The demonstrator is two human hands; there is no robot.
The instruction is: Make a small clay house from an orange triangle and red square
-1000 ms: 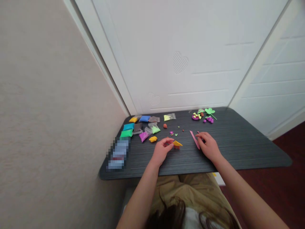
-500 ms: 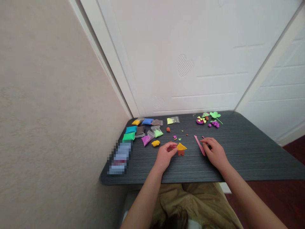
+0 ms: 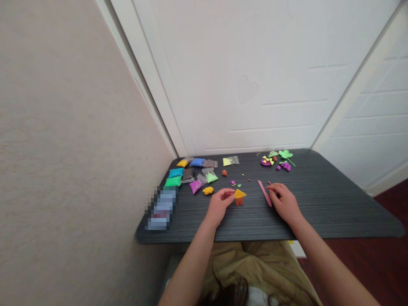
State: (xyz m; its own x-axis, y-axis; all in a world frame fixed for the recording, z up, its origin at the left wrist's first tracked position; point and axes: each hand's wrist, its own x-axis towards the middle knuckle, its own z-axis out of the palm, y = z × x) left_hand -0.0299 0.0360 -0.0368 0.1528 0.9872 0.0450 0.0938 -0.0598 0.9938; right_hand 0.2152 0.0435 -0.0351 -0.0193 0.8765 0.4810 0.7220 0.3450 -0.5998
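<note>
Looks down from head height at a dark, grained table [image 3: 306, 212] in front of a white panelled door [image 3: 197, 76]. Holds a small house-shaped piece [image 3: 239, 197] near the front middle of the table, pinched at the left edge of its yellow roof [image 3: 240, 194] between the thumb and fingertips of the left hand [image 3: 220, 206]. Shows an orange-brown base [image 3: 239, 201] under that roof, notched along the bottom. Shows the right hand [image 3: 285, 203] apart from the house-shaped piece, with bent fingers, just beside a flat pink tool [image 3: 264, 194] lying slantwise. Reveals a thin pink stick [image 3: 269, 182] at those fingertips; cannot tell there between a grip and a mere touch. Includes, beyond the house-shaped piece, a tiny purple flower [image 3: 233, 182], a green sprig [image 3: 239, 185] and a brown drop-shaped piece [image 3: 225, 173]. Adds a yellow lump [image 3: 208, 191] near the left hand, and past it several small bags [image 3: 173, 181] in green, teal, blue, purple and other colours. Groups at the far right a green clover shape [image 3: 286, 154], a cluster of purple balls [image 3: 286, 166] and a purple dish [image 3: 264, 163] bearing yellow pieces.
</note>
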